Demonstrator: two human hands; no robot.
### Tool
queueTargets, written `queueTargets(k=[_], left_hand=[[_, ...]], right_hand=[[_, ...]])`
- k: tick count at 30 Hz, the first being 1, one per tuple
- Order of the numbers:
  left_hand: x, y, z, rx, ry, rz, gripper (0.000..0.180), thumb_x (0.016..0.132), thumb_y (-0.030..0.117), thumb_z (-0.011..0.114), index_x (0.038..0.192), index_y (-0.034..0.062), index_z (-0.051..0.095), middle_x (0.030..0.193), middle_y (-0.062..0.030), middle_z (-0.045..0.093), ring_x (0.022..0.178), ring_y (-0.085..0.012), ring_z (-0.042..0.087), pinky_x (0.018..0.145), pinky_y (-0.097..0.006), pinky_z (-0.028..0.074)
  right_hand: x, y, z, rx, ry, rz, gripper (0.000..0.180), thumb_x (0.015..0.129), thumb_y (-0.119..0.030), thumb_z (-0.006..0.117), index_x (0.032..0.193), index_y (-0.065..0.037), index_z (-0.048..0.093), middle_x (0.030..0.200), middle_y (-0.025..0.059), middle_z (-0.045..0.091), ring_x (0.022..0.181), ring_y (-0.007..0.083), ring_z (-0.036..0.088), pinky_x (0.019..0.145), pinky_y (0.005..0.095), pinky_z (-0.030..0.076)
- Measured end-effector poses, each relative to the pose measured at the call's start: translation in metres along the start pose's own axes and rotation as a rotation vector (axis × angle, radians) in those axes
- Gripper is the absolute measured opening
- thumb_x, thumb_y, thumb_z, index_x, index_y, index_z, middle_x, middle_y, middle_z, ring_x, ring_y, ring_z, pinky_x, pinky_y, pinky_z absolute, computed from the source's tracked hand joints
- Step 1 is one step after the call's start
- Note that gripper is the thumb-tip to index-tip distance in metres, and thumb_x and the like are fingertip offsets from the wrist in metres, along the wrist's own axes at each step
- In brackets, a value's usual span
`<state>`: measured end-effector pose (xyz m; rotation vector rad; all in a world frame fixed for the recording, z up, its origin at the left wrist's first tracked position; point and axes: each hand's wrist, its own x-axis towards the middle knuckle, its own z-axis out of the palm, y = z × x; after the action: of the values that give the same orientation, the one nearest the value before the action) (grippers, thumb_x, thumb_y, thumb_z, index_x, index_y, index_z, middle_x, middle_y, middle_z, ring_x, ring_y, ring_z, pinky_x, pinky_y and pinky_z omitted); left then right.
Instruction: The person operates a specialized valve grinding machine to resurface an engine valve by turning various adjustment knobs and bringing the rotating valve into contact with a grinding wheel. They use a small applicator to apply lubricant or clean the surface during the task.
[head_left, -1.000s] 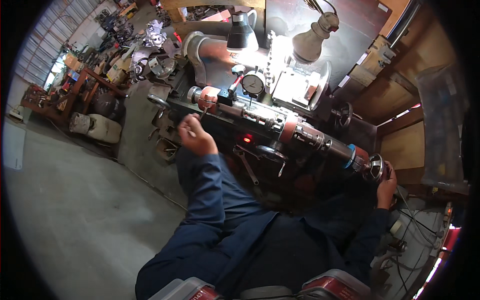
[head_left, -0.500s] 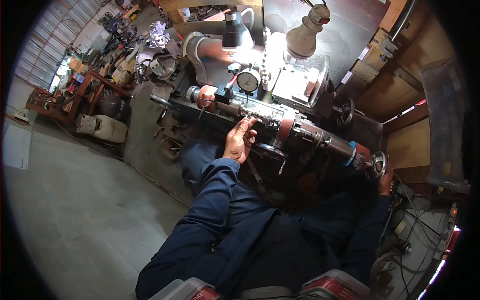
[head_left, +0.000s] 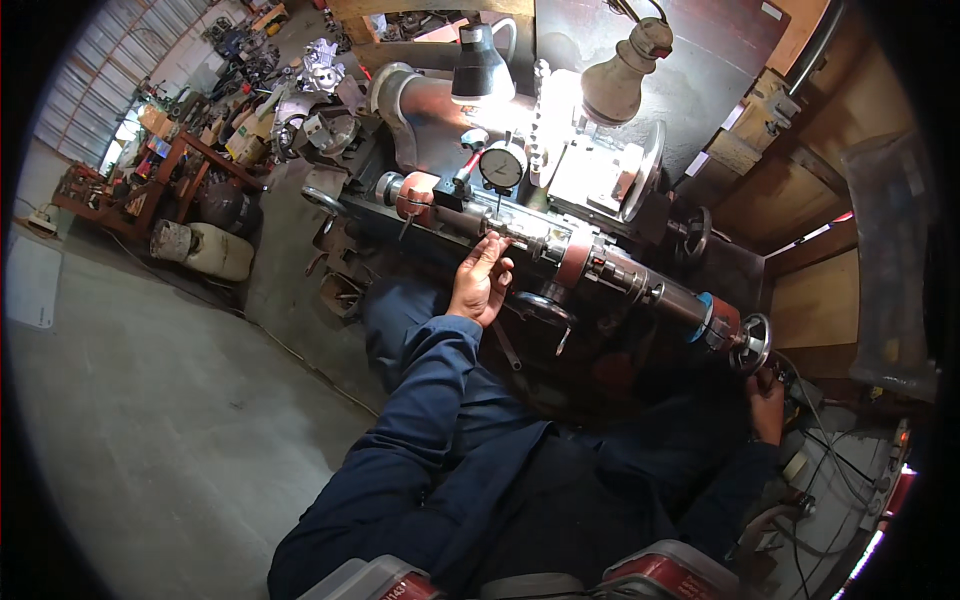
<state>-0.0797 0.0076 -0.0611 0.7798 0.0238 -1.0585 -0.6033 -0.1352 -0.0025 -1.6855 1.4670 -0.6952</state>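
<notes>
A small metal shaft [head_left: 520, 238] is mounted between the fittings of a bench machine. My left hand [head_left: 482, 282] reaches up to it from the front, thumb and fingers pinched at its near side. A round dial gauge [head_left: 502, 164] stands over the shaft, its thin stem pointing down close to my fingertips. At the machine's right end is a metal handwheel [head_left: 750, 343]. Just below its rim, my right hand [head_left: 767, 405] has curled fingers by some dark parts; what they grip is hidden.
A black lamp [head_left: 480, 68] and a pale lamp [head_left: 627, 75] light the machine from above. A cranked handwheel [head_left: 543, 310] juts out in front. Cables [head_left: 835, 440] hang at the right. Machine parts are heaped at the back left, beside a dirty jerrycan [head_left: 215, 252].
My right hand has come down from beside the handwheel rim to below it. My left hand stays at the shaft. The view has shifted slightly.
</notes>
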Motion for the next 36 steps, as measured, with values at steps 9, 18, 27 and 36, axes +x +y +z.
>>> queueTargets(k=[9, 18, 27, 36], left_hand=[[0.000, -0.001, 0.001, -0.043, -0.032, -0.002, 0.015, 0.094, 0.019, 0.060, 0.108, 0.0133, 0.061, 0.102, -0.0033, 0.064, 0.074, -0.0116, 0.062, 0.055, -0.024, 0.046], [0.002, -0.003, 0.005, -0.050, -0.059, -0.015, 0.010, 0.095, 0.021, 0.059, 0.101, 0.0138, 0.063, 0.095, -0.0006, 0.063, 0.075, -0.0120, 0.059, 0.057, -0.024, 0.044], [0.002, -0.001, 0.007, -0.069, -0.096, -0.001, 0.012, 0.093, 0.022, 0.060, 0.101, 0.0122, 0.063, 0.091, 0.0011, 0.063, 0.074, -0.0129, 0.060, 0.055, -0.023, 0.044], [0.004, -0.004, 0.011, -0.019, -0.034, 0.000, 0.009, 0.091, 0.022, 0.063, 0.095, 0.0148, 0.065, 0.085, 0.0039, 0.061, 0.073, -0.0111, 0.058, 0.053, -0.022, 0.043]], right_hand=[[0.025, -0.041, -0.004, 0.220, 0.147, 0.025, 0.026, 0.092, -0.024, 0.064, 0.103, -0.001, 0.065, 0.095, 0.0031, 0.064, 0.090, 0.0111, 0.057, 0.082, 0.0253, 0.044], [0.086, 0.001, 0.016, 0.226, 0.176, -0.023, 0.028, 0.094, -0.025, 0.059, 0.103, 0.001, 0.065, 0.093, 0.0038, 0.065, 0.082, 0.0111, 0.060, 0.074, 0.0261, 0.048], [0.060, 0.039, 0.024, 0.168, -0.075, -0.034, 0.026, 0.092, -0.021, 0.060, 0.106, 0.000, 0.065, 0.092, 0.0026, 0.065, 0.082, 0.0116, 0.060, 0.071, 0.0287, 0.048], [0.011, 0.003, 0.011, -0.001, 0.079, 0.111, 0.022, 0.094, -0.020, 0.058, 0.099, 0.000, 0.066, 0.079, 0.0008, 0.061, 0.066, 0.0093, 0.051, 0.061, 0.0263, 0.041]])
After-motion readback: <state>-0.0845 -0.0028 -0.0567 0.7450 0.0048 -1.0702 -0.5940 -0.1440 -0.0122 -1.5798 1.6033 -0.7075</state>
